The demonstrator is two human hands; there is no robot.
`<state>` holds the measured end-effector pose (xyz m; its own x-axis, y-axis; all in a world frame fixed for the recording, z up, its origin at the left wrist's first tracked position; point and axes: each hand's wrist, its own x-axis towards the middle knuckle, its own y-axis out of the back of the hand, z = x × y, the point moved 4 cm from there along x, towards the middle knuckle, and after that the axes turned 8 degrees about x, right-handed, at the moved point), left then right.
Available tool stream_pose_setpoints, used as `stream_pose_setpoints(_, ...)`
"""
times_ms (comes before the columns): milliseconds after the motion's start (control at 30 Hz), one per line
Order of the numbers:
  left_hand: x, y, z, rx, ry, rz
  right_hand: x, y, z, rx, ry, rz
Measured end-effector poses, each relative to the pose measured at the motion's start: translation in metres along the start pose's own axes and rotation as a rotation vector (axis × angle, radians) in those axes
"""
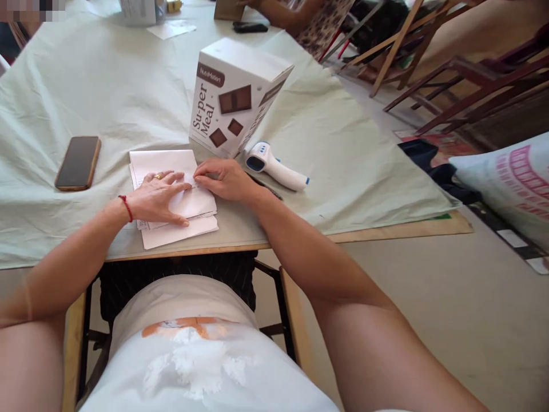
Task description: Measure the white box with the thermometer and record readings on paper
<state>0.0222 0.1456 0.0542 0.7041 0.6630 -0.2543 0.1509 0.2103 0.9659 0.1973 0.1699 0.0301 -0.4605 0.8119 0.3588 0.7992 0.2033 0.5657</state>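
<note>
A small stack of folded white paper (165, 161) lies on the cloth near the table's front edge, with print showing along its left side. My left hand (160, 197) rests on top of it, palm down and fingers spread. At the right edge of the paper, my right hand (225, 178) has its thumb and forefinger pinched together on the sheet. Just right of that hand is a white and blue infrared thermometer (278, 169). A dark pen (270, 189) lies partly hidden behind my right wrist.
Behind the paper stands a white Su-per Meal box (235, 94). A phone (78, 162) lies to the left on the pale green tablecloth (107, 86). Farther back are a loose sheet (171, 29), a black object (250, 27) and another person's arm (287, 14). Wooden chairs (467, 86) stand at right.
</note>
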Motion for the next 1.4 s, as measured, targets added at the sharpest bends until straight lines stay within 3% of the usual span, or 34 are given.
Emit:
stream_pose_setpoints(233,-0.006,0.003,-0.006,-0.164,-0.117,0.195,-0.014,-0.005,-0.019,0.113,-0.014,-0.085)
stream_pose_setpoints(500,-0.012,0.009,-0.026,-0.439,-0.015,0.248,-0.016,-0.011,-0.016,0.201,-0.042,-0.07)
stream_pose_setpoints(600,-0.012,0.01,-0.038,-0.46,0.111,0.408,-0.014,-0.014,-0.004,0.205,-0.091,0.009)
stream_pose_setpoints(733,-0.027,0.027,-0.039,-0.27,0.28,0.705,-0.009,-0.013,0.008,0.118,-0.131,0.174)
stream_pose_setpoints(800,-0.032,0.033,-0.028,-0.216,0.183,0.669,-0.007,-0.012,0.01,0.048,-0.146,0.237)
stream_pose_setpoints(900,-0.03,0.026,-0.007,-0.182,-0.078,0.384,-0.005,-0.011,0.007,-0.036,-0.142,0.285)
stream_pose_setpoints(967,-0.027,0.016,0.0,-0.091,-0.117,0.201,-0.005,-0.01,0.006,-0.033,-0.127,0.273)
stream_pose_setpoints(1033,-0.023,0.009,0.0,-0.032,-0.099,0.124,-0.006,-0.012,0.007,0.007,-0.137,0.215)
stream_pose_setpoints(1200,-0.023,0.01,-0.006,-0.132,-0.161,0.177,-0.008,-0.012,0.004,0.153,-0.131,0.093)
stream_pose_setpoints(1400,-0.023,0.017,-0.021,-0.26,0.008,0.302,-0.009,-0.012,-0.009,0.283,-0.032,-0.041)
